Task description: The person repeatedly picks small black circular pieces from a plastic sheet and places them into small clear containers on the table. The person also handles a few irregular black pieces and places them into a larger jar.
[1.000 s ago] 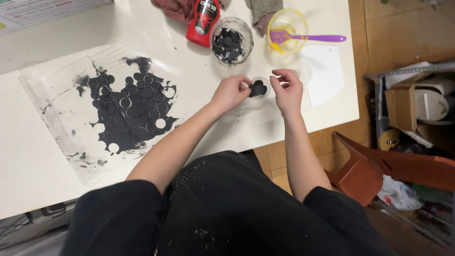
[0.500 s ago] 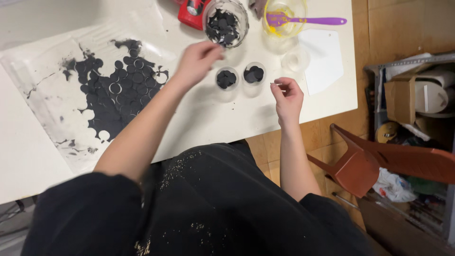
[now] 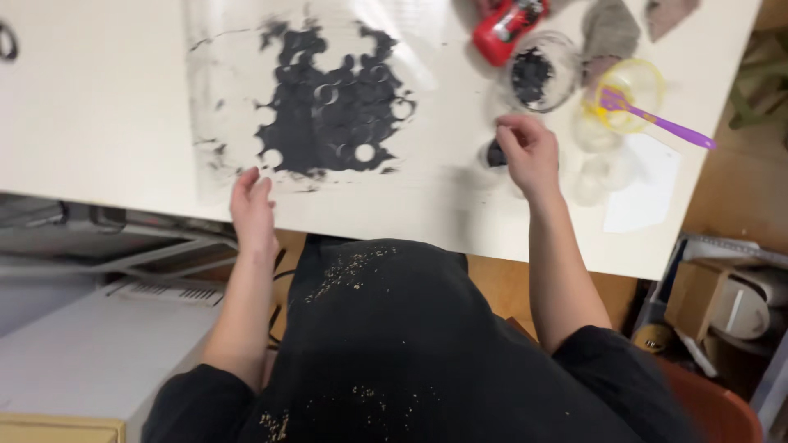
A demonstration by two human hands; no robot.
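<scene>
One clear sheet, black punched-out film; left hand touching.

left hand: flat, fingers together, resting at the near edge of the worktop, forearm bare | right hand: further in toward the right end, fingers curled in a loose pinch, wrist bent, sleeve pushed up

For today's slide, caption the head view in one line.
Left hand rests by the black-smeared sheet; right hand touches a small dark-filled cup.
</scene>
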